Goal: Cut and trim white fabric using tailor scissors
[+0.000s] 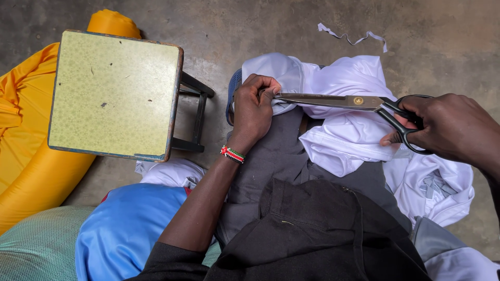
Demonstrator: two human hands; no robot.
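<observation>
White fabric (349, 135) lies bunched over my lap and dark grey trousers (281, 156). My left hand (253, 109) is closed, pinching an edge of the white fabric near my knee; a beaded bracelet (232, 154) circles its wrist. My right hand (448, 127) grips the black handles of large tailor's scissors (338, 101). The long metal blades point left, and their tip meets the fabric right at my left fingers.
A small stool with a yellow-green top (114, 91) stands to the left on the concrete floor (442, 31). Orange cloth (26, 156) lies beyond it. Blue cloth (125, 224) and a green mesh sack (36, 244) sit at lower left. A thin white fabric strip (354, 37) lies on the floor.
</observation>
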